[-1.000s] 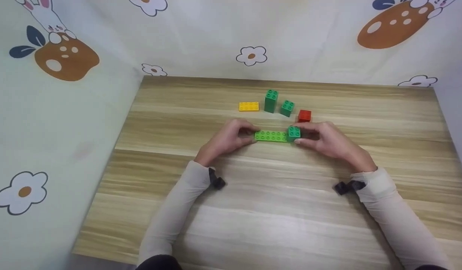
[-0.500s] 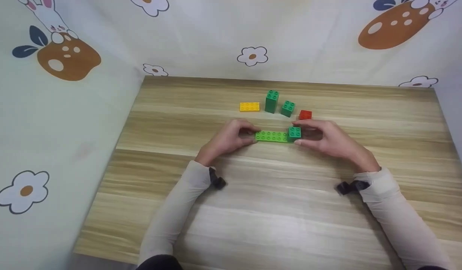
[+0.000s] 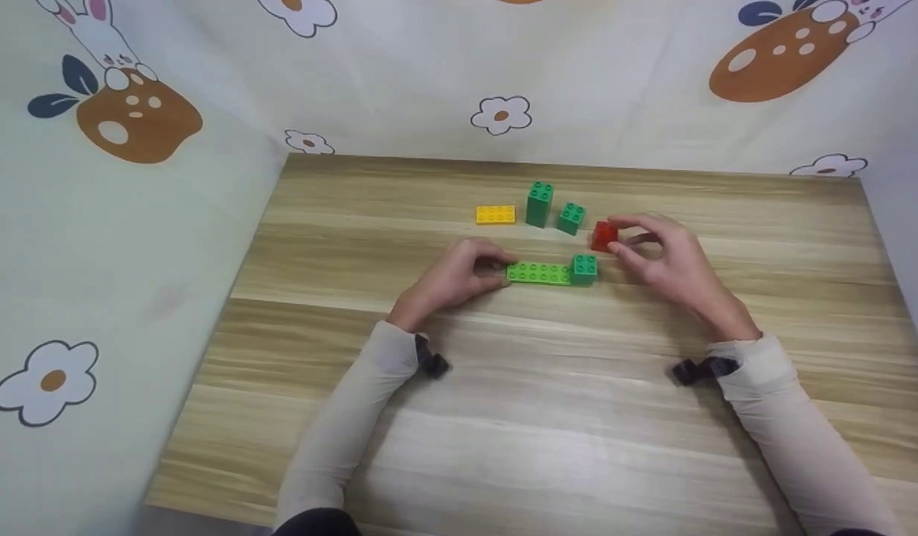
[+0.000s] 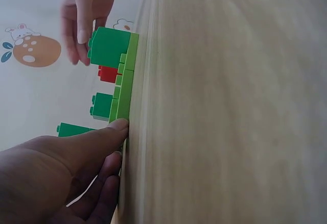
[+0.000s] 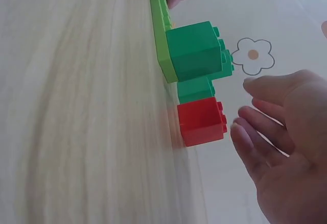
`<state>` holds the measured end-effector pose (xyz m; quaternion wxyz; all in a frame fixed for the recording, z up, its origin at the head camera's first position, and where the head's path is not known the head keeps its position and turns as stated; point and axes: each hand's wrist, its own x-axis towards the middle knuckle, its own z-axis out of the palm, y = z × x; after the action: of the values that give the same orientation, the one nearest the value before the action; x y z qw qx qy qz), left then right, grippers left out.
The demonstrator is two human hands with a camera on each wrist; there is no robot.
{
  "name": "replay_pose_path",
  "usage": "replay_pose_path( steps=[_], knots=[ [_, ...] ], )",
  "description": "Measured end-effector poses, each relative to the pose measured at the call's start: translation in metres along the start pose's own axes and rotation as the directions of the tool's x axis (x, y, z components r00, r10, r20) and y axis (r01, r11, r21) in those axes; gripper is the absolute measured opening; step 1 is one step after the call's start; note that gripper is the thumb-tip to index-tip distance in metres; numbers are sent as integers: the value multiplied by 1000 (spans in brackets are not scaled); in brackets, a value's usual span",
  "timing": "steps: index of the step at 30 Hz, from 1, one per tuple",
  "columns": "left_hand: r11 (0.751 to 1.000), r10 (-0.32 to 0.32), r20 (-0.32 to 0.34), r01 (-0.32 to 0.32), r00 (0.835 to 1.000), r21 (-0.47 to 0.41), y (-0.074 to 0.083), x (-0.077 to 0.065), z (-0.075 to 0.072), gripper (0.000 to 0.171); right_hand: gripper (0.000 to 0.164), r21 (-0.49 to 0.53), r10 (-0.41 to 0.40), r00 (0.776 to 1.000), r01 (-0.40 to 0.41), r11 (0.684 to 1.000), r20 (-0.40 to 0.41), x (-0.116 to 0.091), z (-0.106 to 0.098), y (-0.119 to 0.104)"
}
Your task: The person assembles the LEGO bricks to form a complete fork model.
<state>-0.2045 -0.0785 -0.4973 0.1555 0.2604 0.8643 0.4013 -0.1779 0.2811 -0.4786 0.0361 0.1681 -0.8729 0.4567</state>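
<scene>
My left hand point(image 3: 462, 272) pinches the left end of a long lime-green building plate point(image 3: 537, 273) between thumb and fingers. On the plate's right end stands a square green brick point(image 3: 584, 268), studs up. My right hand point(image 3: 671, 249) is beside a red brick point(image 3: 603, 236), thumb and forefinger at its right side in the head view. In the right wrist view its fingers point(image 5: 260, 127) are spread just above the red brick point(image 5: 203, 122), with a gap between. The red brick rests on the table, behind and right of the plate.
Behind the plate stand a tall green brick point(image 3: 540, 203) and a small green brick point(image 3: 571, 218). To their left lies a flat yellow brick point(image 3: 495, 215). A printed cloth wall point(image 3: 399, 89) rises at the table's back edge.
My right hand has let go of the square green brick on the plate and moved back and right to the red brick. My left hand keeps its grip on the plate.
</scene>
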Motion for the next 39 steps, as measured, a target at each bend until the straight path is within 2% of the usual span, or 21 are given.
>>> replay_pose_path(
  steps=[4,10,13,21,26,34,39],
  knots=[
    [1000,5,-2,-5,1000,-6,-1,0,0,37,44,-72,-7,1000,7,997,-6,2,-1,5],
    [999,41,-15,-41,999,-13,-2,0,2,37,46,-111,-26,997,35,993,74,3,0,10],
    [999,47,-16,-47,999,-13,-2,1,2,36,44,-128,-31,996,42,991,87,3,1,9],
    [999,52,-21,-52,998,-2,-2,1,2,36,26,-131,-22,999,28,991,48,0,0,10],
    [999,42,-14,-42,999,-4,-1,1,2,35,21,-136,-30,999,33,990,22,-1,2,11],
    [1000,22,-8,-22,1000,3,-2,0,1,36,19,-122,-1,1000,-1,993,-17,1,3,9],
    [1000,21,-14,-21,1000,-14,-2,-1,1,36,31,-66,0,999,-3,998,-46,2,4,2]
  ],
)
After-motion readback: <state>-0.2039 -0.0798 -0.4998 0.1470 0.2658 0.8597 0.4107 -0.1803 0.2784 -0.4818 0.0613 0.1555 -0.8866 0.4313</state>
